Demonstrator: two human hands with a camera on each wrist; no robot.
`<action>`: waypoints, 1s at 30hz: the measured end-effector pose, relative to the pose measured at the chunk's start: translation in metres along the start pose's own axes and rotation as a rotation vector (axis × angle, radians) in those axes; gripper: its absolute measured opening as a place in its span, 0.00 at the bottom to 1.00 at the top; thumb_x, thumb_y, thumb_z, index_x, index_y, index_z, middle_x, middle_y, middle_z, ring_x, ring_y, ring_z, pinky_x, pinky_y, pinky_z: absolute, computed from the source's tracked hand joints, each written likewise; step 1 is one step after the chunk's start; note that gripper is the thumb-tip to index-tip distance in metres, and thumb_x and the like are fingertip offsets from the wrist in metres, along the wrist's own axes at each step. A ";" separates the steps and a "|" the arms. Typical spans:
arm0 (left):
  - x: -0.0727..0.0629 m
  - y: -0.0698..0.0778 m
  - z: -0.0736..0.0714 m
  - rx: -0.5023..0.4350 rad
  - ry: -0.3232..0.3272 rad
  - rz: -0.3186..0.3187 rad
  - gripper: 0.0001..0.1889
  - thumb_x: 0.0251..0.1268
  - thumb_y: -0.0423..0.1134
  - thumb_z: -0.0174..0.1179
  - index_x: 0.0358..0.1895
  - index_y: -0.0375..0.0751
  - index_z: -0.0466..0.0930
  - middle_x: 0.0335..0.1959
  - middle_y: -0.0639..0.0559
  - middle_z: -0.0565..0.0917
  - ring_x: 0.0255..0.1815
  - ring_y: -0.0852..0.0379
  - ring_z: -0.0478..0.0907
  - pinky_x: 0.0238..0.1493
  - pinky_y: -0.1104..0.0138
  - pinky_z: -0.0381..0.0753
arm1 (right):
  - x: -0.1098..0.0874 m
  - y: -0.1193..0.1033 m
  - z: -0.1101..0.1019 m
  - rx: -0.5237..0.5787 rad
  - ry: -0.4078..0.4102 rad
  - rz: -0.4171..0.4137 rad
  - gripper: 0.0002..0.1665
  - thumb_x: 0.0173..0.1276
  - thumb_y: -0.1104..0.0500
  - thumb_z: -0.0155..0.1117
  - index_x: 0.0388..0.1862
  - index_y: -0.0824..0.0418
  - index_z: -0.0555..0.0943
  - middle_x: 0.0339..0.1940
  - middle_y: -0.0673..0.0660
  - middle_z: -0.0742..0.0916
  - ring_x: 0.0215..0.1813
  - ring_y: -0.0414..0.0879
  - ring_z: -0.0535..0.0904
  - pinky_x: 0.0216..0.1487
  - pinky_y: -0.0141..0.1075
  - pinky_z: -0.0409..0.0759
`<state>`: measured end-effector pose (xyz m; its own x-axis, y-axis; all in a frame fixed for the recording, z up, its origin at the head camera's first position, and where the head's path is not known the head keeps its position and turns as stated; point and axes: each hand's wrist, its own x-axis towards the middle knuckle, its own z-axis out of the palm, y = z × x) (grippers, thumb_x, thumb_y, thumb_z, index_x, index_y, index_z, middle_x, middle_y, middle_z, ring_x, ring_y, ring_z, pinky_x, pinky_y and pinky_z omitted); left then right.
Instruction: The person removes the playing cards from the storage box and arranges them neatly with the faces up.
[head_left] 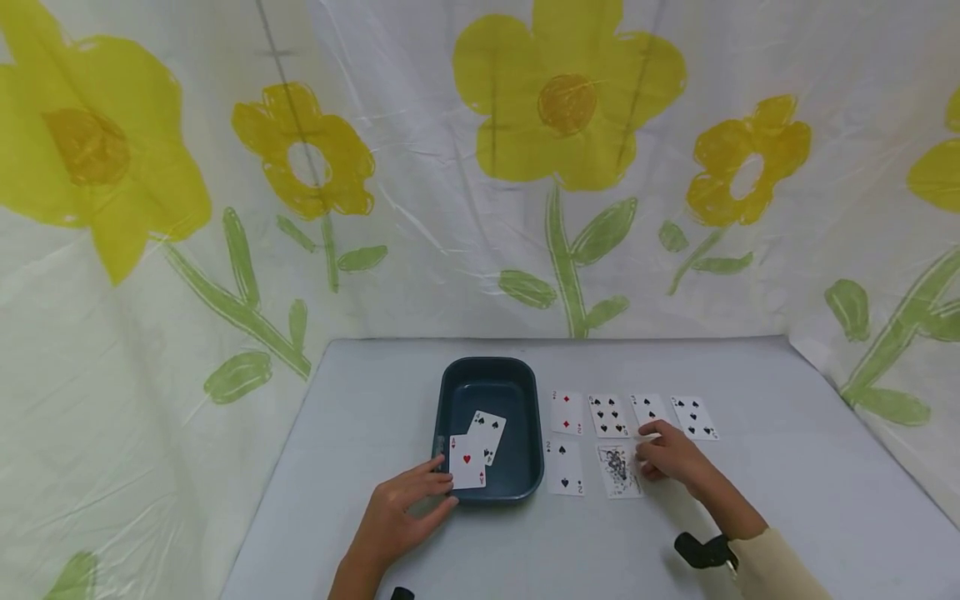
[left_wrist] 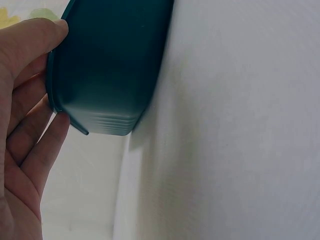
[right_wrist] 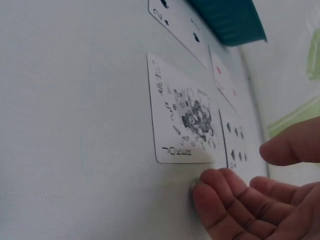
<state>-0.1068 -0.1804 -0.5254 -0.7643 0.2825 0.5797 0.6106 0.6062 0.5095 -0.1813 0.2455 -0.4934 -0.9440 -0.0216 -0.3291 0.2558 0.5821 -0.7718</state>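
My left hand (head_left: pixel 405 507) grips the near left corner of a dark teal tray (head_left: pixel 517 458). In the left wrist view its thumb lies at the rim and the other fingers sit along the outside. Inside the tray, an ace of hearts (head_left: pixel 467 471) overlaps another black-suited card (head_left: pixel 491 425). Beside the joker card (head_left: pixel 617 471) hovers or rests my right hand (head_left: pixel 675 458); contact with the table is unclear. Its fingers bend loosely, and the right wrist view shows the thumb (right_wrist: pixel 290 147) apart from them with nothing between. This hand partly covers a spade card (head_left: pixel 647 406).
Right of the tray, face-up cards lie in two rows: a two of diamonds (head_left: pixel 566 412), a six of spades (head_left: pixel 608 415) and a five of spades (head_left: pixel 695 417) behind, a two of spades (head_left: pixel 564 468) in front. A flowered curtain (head_left: pixel 420 275) hangs behind the white table (head_left: pixel 375 400).
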 end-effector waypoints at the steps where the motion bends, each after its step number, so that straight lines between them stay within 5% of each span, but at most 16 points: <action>1: 0.000 0.000 0.000 0.000 0.002 0.001 0.09 0.56 0.41 0.76 0.38 0.43 0.91 0.43 0.56 0.89 0.57 0.57 0.82 0.51 0.62 0.83 | 0.000 0.000 -0.001 -0.003 0.005 -0.005 0.26 0.71 0.64 0.56 0.63 0.76 0.66 0.41 0.64 0.86 0.31 0.49 0.82 0.34 0.41 0.84; 7: 0.000 0.000 0.000 -0.006 0.008 0.012 0.09 0.58 0.42 0.75 0.38 0.43 0.91 0.43 0.57 0.89 0.56 0.56 0.82 0.50 0.61 0.83 | 0.000 -0.008 -0.002 0.090 0.002 -0.032 0.26 0.72 0.64 0.56 0.65 0.76 0.67 0.44 0.67 0.85 0.35 0.51 0.84 0.39 0.41 0.86; 18: -0.001 -0.001 0.000 -0.010 0.007 0.018 0.08 0.56 0.39 0.76 0.38 0.42 0.91 0.42 0.56 0.89 0.55 0.54 0.83 0.50 0.61 0.83 | -0.005 -0.037 0.002 0.621 -0.296 -0.099 0.34 0.80 0.59 0.53 0.74 0.75 0.53 0.60 0.69 0.79 0.55 0.55 0.83 0.59 0.46 0.80; 25: 0.000 0.001 -0.002 -0.005 0.010 0.015 0.08 0.55 0.39 0.76 0.38 0.42 0.91 0.42 0.57 0.89 0.56 0.56 0.83 0.50 0.61 0.83 | -0.009 -0.067 0.017 0.779 -0.428 -0.148 0.33 0.80 0.62 0.53 0.75 0.73 0.54 0.59 0.64 0.82 0.61 0.59 0.80 0.64 0.50 0.75; 30: 0.000 0.000 -0.001 -0.001 0.007 0.021 0.08 0.56 0.39 0.76 0.38 0.43 0.91 0.43 0.58 0.89 0.56 0.55 0.83 0.51 0.62 0.83 | -0.009 -0.091 0.034 0.833 -0.501 -0.163 0.33 0.79 0.64 0.53 0.75 0.73 0.53 0.66 0.72 0.76 0.63 0.62 0.79 0.64 0.50 0.74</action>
<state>-0.1068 -0.1814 -0.5247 -0.7500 0.2902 0.5944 0.6265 0.5998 0.4977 -0.1888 0.1653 -0.4385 -0.8323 -0.5048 -0.2290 0.3771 -0.2129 -0.9014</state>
